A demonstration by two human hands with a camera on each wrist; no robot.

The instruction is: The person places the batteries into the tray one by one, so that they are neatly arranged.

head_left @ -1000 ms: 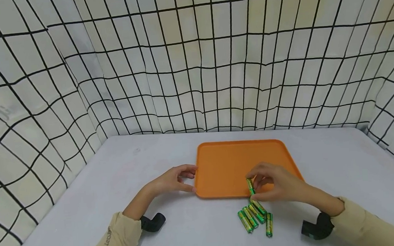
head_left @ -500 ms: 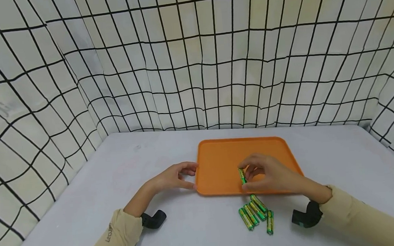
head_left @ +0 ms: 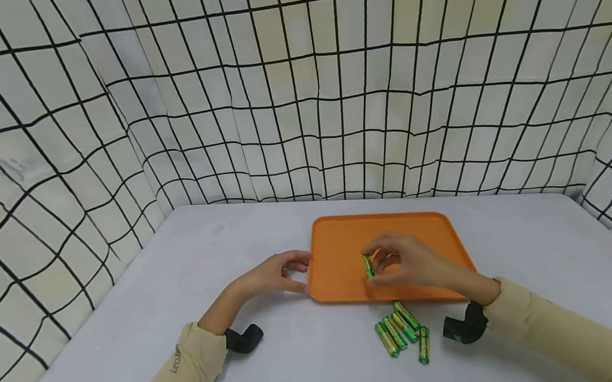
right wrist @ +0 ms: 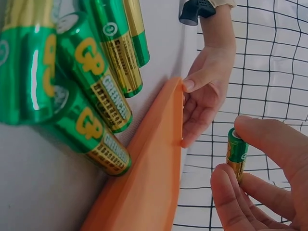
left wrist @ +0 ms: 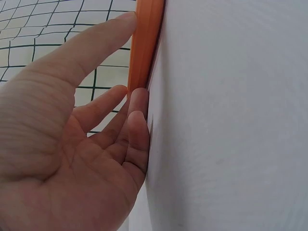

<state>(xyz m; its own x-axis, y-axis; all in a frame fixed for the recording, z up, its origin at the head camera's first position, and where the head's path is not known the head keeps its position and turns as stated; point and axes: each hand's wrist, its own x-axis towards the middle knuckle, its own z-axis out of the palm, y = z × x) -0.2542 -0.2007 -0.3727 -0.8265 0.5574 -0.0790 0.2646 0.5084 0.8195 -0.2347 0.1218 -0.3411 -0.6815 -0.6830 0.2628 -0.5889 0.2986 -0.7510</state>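
My right hand [head_left: 414, 260] pinches a small green-and-gold battery [head_left: 368, 265] by its two ends, between thumb and fingertips. It is over the front middle of a flat orange tray [head_left: 337, 242]. The right wrist view shows the held battery [right wrist: 237, 149] apart from the others. My left hand [head_left: 271, 276] is at the tray's left edge, with thumb and fingertips touching the orange side [left wrist: 144, 43] and the palm facing it. Several more batteries [head_left: 386, 339] lie loosely grouped on the table just in front of the tray; in the right wrist view their labels read GP Greencell.
A white table [head_left: 172, 279] spreads around the tray. White walls with a black net [head_left: 332, 117] stand behind and at both sides. Each wrist carries a black camera mount, the left mount [head_left: 244, 340] and the right mount [head_left: 464, 325], low over the table.
My right hand has lifted its battery from beside the loose batteries and carried it leftward and farther in over the tray. The left hand stays at the tray's edge.
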